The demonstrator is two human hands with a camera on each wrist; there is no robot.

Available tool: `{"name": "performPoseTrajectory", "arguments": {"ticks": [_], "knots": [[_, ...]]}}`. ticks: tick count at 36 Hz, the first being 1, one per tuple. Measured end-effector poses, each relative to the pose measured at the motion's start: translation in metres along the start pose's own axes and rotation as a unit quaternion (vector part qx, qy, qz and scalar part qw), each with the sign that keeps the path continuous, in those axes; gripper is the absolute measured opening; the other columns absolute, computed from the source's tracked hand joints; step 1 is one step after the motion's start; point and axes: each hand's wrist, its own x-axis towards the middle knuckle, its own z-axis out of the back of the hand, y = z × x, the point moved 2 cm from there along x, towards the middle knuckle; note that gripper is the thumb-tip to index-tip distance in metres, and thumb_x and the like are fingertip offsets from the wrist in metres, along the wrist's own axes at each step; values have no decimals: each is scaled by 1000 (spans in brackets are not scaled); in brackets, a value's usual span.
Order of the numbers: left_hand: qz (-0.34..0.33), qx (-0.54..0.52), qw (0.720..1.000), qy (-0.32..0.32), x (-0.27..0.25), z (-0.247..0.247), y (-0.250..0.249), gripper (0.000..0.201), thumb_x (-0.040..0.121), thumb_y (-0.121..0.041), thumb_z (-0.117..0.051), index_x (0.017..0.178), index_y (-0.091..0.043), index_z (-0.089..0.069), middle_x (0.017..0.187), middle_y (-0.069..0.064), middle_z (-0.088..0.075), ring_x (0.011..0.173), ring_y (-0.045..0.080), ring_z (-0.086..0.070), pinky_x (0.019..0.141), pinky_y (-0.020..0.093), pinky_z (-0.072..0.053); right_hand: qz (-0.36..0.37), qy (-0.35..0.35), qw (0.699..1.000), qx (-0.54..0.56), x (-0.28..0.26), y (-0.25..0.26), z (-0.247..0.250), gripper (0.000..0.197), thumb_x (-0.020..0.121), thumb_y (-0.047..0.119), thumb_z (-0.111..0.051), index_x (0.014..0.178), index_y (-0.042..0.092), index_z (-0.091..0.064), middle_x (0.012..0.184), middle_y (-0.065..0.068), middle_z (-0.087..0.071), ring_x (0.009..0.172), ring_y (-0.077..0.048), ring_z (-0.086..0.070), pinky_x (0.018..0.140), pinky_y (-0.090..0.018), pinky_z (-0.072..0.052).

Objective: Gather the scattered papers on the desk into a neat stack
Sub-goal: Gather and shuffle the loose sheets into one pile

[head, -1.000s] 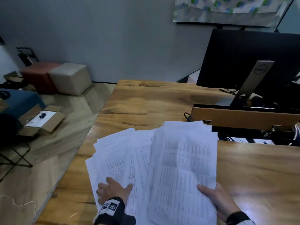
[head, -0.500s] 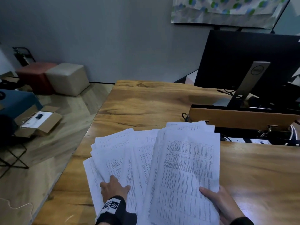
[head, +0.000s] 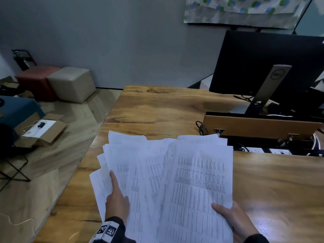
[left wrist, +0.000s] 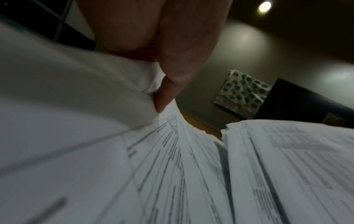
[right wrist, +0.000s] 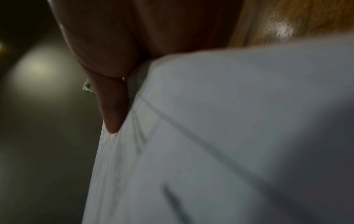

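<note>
White papers [head: 192, 181] lie fanned and overlapping at lower centre on the tabletop [head: 157, 111], edges unaligned. At lower left the left hand [head: 117, 202] pinches the outer sheets. At lower right the right hand [head: 233, 220] grips its sheaf, thumb on top. This looks like mid-gathering. The next move calls for sliding both halves together and squaring the edges.

Bare left hand [head: 117, 202], right hand [head: 233, 220] — dark sleeves [head: 255, 239]; left cuff [head: 121, 224] bears black-white square markers [head: 107, 231] (print blurred).

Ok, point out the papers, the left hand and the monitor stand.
papers [head: 198, 181], head view, on the printed top sheet.
left hand [head: 117, 202], head view, on its back.
monitor stand [head: 269, 85], head view, on the grey upright.
</note>
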Motion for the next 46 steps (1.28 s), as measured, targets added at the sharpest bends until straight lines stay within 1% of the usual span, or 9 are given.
{"name": "performPoseTrajectory", "arguments": {"ticks": [2, 9, 13, 16, 19, 21, 25, 33, 46], "knots": [[-1, -4, 1000, -17, -1, 8, -3, 100, 93, -7, -54, 149, -37, 24, 77, 13, -62, 60, 24, -62, 56, 32, -53, 1, -3, 1000, -8, 0, 0, -1, 97, 28, 31, -102, 112, -2, -67, 107, -25, -76, 98, -44, -73, 95, -57, -53], [-17, -17, 998, -50, 4, 21, -3, 92, 92, -4, -55, 154, -32, 8, 86, 13, -66, 63, 24, -60, 55, 28, -48, 9, -10, 1000, -24, -3, 5, -7, 58, 67, 8, -84, 119, -5, -63, 104, -22, -78, 94, -40, -75, 93, -54, -53], [-72, -21, 996, -42, 4, 26, -4, 48, 92, 2, -51, 137, -15, -46, 111, 11, -69, 77, 23, -59, 76, 29, -55, 4, 0, 1000, -21, -1, 4, -7, 104, 20, 39, -101, 110, 2, -68, 105, -22, -78, 96, -41, -74, 92, -55, -55], [-85, -11, 995, -55, 3, 31, -5, 24, 90, 4, -53, 112, -5, -60, 103, 14, -71, 76, 25, -58, 76, 27, -52, 5, 3, 1000, -18, -2, 5, -7, 102, 22, 38, -102, 111, 1, -68, 105, -22, -78, 97, -41, -74, 94, -57, -53], [-93, 6, 994, -55, 5, 36, -6, 13, 90, 4, -53, 97, -2, -62, 94, 16, -72, 76, 30, -64, 76, 32, -55, 7, -15, 999, -32, -4, 9, -11, 49, 71, 10, -86, 114, -2, -65, 101, -21, -79, 91, -39, -76, 88, -53, -56], [-98, 20, 994, -52, 6, 40, -8, 10, 90, 1, -52, 94, -4, -61, 85, 15, -71, 73, 31, -64, 71, 33, -56, 3, -32, 998, -46, -3, 9, -10, 26, 88, -7, -65, 113, -4, -64, 97, -19, -80, 86, -37, -77, 80, -48, -59], [-133, 24, 989, -57, 2, 52, -16, 8, 91, -1, -54, 87, -6, -60, 69, 10, -66, 62, 27, -62, 61, 36, -54, -7, -40, 997, -73, -2, 8, -12, 23, 89, -8, -63, 111, -1, -65, 98, -18, -80, 91, -38, -76, 80, -47, -59], [-164, 0, 985, -52, -2, 74, -38, 13, 92, -10, -57, 80, -7, -62, 72, 3, -67, 70, 26, -62, 59, 28, -47, -20, -42, 996, -78, 3, 3, -11, 24, 90, -6, -64, 113, 2, -65, 101, -16, -80, 96, -39, -75, 93, -56, -55], [-195, 62, 974, -100, 4, 104, -58, 19, 91, -12, -56, 75, -3, -59, 60, 14, -61, 61, 39, -56, 54, 39, -46, -48, -43, 994, -85, 6, 4, -8, 24, 94, -1, -60, 115, 9, -65, 103, -12, -80, 98, -34, -75, 94, -55, -55]]}}
